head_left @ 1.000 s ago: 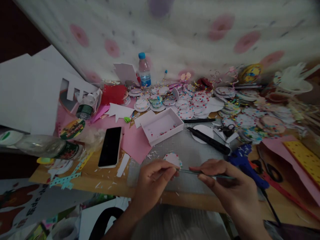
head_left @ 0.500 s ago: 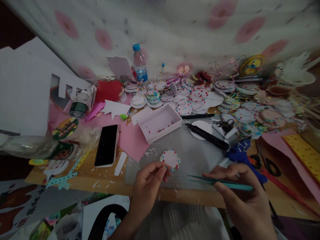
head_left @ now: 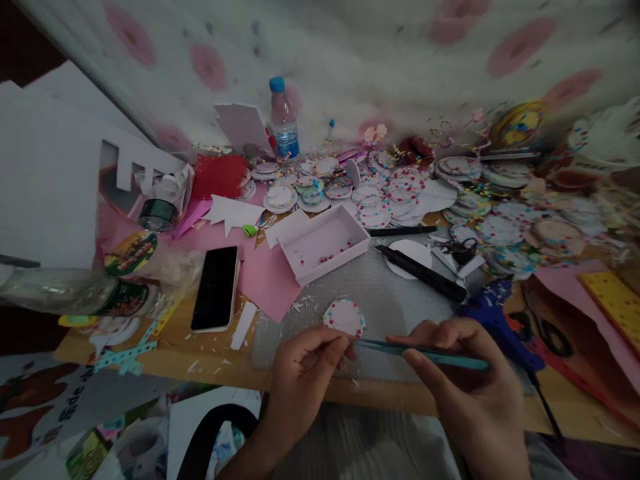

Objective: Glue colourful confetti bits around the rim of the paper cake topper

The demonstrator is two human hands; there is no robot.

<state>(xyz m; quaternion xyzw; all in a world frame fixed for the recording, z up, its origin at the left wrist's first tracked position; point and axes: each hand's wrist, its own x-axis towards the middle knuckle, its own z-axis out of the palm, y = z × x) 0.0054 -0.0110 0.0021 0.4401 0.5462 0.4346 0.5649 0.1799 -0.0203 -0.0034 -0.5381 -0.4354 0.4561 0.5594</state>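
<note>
tweezers [head_left: 425, 354] pinched in right hand [head_left: 465, 380], tips at left hand's [head_left: 305, 373] pressed-together grip, content too small to tell | dotted disc [head_left: 344, 316] on desk [head_left: 210, 363] just beyond, seemingly part-decorated | tray [head_left: 325, 243], phone [head_left: 217, 288] farther back

Both hands, the left hand [head_left: 305, 363] and the right hand [head_left: 463, 380], are bare, forearms unsleeved, without rings or watch.

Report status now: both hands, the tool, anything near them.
Right hand grips teal tweezers. Left hand pinches at the tweezer tips. Dotted paper disc lies just beyond, blue glue gun to the right.
</note>
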